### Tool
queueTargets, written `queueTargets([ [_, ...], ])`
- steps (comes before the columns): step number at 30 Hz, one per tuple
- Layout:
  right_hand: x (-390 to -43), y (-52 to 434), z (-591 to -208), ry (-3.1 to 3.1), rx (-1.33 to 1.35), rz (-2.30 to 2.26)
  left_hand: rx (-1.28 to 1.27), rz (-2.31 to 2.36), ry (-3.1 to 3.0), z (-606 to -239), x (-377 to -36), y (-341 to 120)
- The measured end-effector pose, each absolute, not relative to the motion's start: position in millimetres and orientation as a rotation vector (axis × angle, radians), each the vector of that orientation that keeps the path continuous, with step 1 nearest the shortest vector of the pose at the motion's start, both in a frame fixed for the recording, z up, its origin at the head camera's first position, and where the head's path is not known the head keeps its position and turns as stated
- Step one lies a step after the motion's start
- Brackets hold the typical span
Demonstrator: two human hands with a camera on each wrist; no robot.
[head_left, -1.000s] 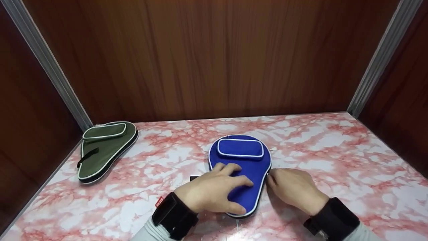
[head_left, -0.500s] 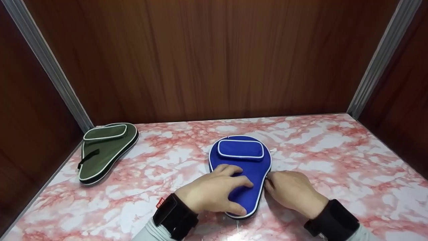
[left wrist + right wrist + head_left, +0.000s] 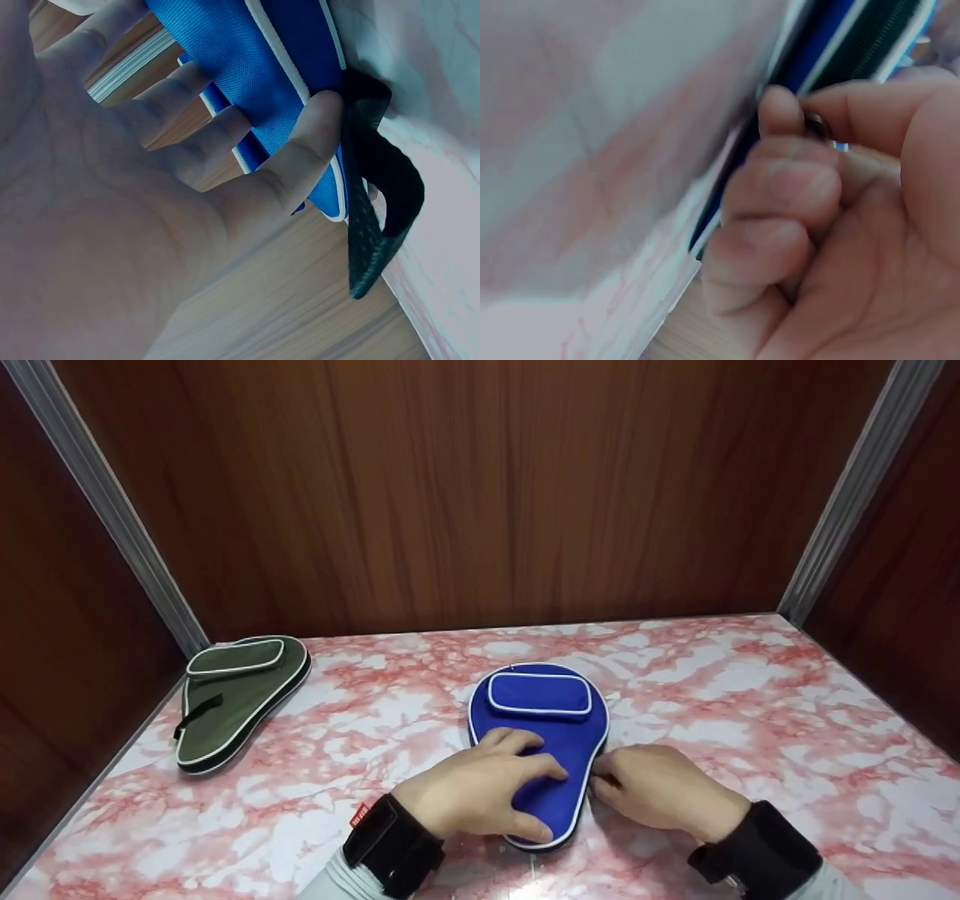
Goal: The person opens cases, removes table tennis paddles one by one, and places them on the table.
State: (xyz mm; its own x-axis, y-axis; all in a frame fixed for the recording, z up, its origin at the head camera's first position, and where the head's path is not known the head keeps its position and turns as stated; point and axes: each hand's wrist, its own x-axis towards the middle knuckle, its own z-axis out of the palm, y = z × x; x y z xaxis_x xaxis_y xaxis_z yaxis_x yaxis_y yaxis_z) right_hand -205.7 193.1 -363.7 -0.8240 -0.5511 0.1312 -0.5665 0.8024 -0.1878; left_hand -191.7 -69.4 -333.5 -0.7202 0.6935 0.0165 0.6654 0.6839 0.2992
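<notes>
A blue paddle-shaped case (image 3: 540, 694) with white piping lies flat on the marble table (image 3: 750, 720). My left hand (image 3: 517, 780) rests on its narrow near end, fingers spread straight over the fabric and thumb against the near edge. In the left wrist view the fingers (image 3: 187, 97) lie on the blue case (image 3: 247, 67), beside a black strap (image 3: 375, 217). My right hand (image 3: 604, 780) sits at the case's right edge. In the right wrist view its thumb and forefinger pinch a small dark zipper pull (image 3: 815, 124) on the zip of the case (image 3: 832, 45).
A green case (image 3: 232, 697) of the same shape, with a black strap, lies at the back left near the metal corner post (image 3: 120, 525). Wood panels wall in the table at the back and on both sides.
My right hand has slid a little toward me along the case's right edge. The left hand and both cases have stayed put.
</notes>
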Motion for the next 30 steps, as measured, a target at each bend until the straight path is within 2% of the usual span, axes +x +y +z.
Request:
queueTargets([
  [11, -204, 195, -360, -2.894, 1.097, 0.378, 1.137, 0.412, 2.799, -335, -192, -69],
  [30, -200, 195, -353, -2.939, 1.236, 0.458, 1.117, 0.397, 2.789, -332, -190, -67],
])
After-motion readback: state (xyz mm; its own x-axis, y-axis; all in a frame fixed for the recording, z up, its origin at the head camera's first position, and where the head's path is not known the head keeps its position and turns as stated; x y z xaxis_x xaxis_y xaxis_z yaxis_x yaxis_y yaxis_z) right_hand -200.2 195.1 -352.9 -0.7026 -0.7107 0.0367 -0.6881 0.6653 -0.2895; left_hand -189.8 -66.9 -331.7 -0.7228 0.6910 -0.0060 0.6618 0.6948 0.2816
